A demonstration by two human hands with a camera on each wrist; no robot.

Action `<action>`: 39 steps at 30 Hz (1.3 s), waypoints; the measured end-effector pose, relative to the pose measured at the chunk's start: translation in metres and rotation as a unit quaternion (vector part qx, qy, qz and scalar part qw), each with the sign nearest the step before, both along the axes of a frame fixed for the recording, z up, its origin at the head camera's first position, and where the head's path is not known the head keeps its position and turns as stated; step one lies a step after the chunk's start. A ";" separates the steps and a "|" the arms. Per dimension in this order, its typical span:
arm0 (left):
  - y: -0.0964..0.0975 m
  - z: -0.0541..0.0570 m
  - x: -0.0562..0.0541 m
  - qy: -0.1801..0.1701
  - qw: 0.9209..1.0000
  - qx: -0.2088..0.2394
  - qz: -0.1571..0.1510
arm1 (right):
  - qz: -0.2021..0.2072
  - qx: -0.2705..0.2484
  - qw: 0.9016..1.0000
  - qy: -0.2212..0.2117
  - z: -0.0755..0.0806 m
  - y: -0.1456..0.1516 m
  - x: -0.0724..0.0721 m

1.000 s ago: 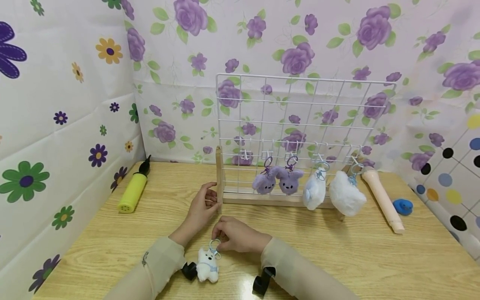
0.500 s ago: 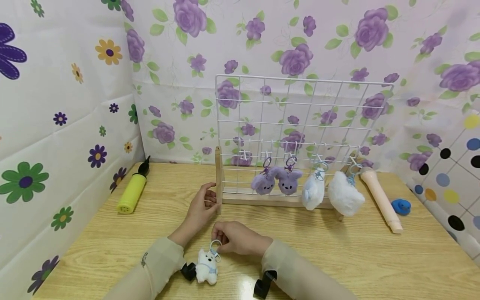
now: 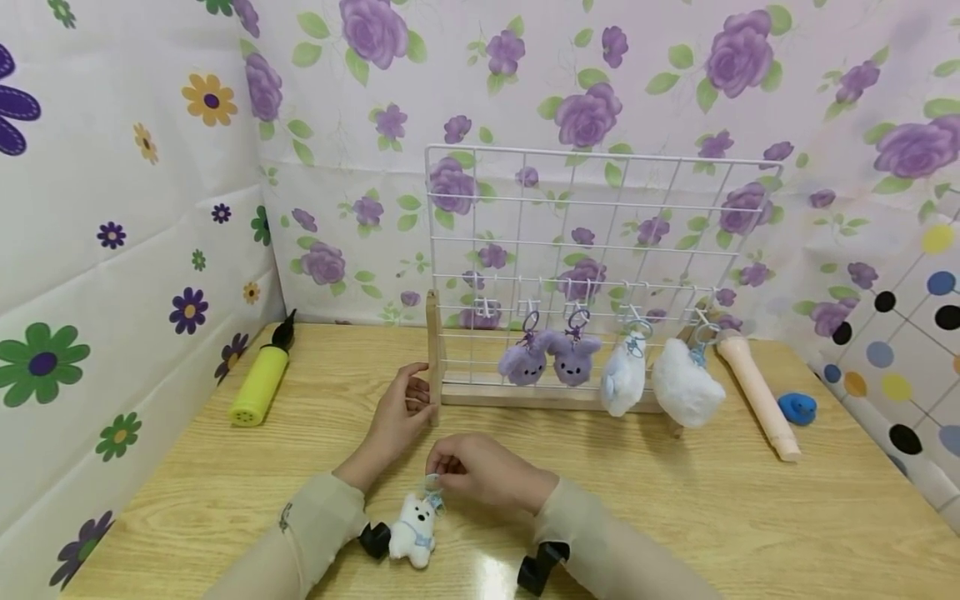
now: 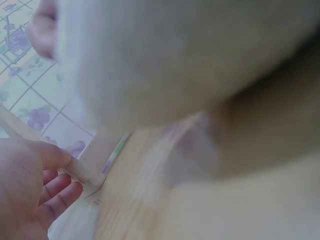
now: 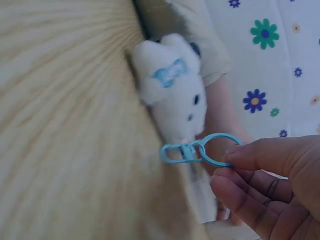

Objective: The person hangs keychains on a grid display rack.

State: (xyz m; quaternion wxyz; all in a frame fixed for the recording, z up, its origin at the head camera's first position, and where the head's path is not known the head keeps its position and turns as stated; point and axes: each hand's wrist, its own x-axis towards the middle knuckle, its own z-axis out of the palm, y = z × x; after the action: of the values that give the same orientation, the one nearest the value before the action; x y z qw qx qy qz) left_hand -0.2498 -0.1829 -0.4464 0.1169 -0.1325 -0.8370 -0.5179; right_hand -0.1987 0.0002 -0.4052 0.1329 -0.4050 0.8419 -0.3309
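Observation:
My right hand (image 3: 480, 471) pinches the light blue key ring (image 5: 220, 150) of a white plush bear keychain (image 3: 414, 531) between thumb and fingertips. A blue clasp (image 5: 182, 153) links ring and plush; the bear wears a blue bow (image 5: 170, 73). In the head view it is beside my left sleeve. My left hand (image 3: 401, 414) grips the wooden end post (image 3: 433, 358) of a white wire grid rack (image 3: 600, 200), thumb in front. In the left wrist view the white plush (image 4: 175, 60), blurred, covers much of the picture.
Two purple plush keychains (image 3: 573, 360), a white-and-blue plush (image 3: 624, 379) and a white fluffy plush (image 3: 687, 385) hang from hooks on the grid. A yellow pump (image 3: 260, 383) lies at left. A pale pink tube (image 3: 757, 396) and a blue toy duck (image 3: 797, 408) lie at right.
My right hand has shifted slightly, and the key ring now sits closer in its fingertips. The bear has tilted a little. My left hand stays on the post.

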 end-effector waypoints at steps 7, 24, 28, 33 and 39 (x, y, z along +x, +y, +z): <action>0.000 -0.001 -0.001 0.002 1.000 -0.005 -0.001 | 0.007 -0.005 1.000 0.022 0.025 0.008 0.005; 0.000 -0.001 -0.002 0.000 1.000 0.013 -0.006 | 0.019 -0.002 0.995 0.098 0.064 0.026 0.007; -0.001 -0.001 -0.002 -0.009 1.000 0.010 -0.008 | 0.023 -0.009 0.992 0.121 0.077 0.030 0.005; 0.001 0.001 0.000 -0.020 1.000 0.011 -0.007 | 0.011 -0.013 0.993 0.118 0.090 0.035 0.002; 0.001 0.001 -0.001 -0.017 1.000 0.009 -0.003 | 0.008 -0.024 0.989 0.145 0.101 0.038 -0.006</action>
State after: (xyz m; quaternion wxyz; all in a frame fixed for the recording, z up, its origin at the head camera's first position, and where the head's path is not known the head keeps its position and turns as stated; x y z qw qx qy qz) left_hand -0.2505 -0.1815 -0.4457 0.1018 -0.1253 -0.8337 -0.5281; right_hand -0.2050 0.0387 -0.3040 0.0021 -0.4584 0.8409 -0.2878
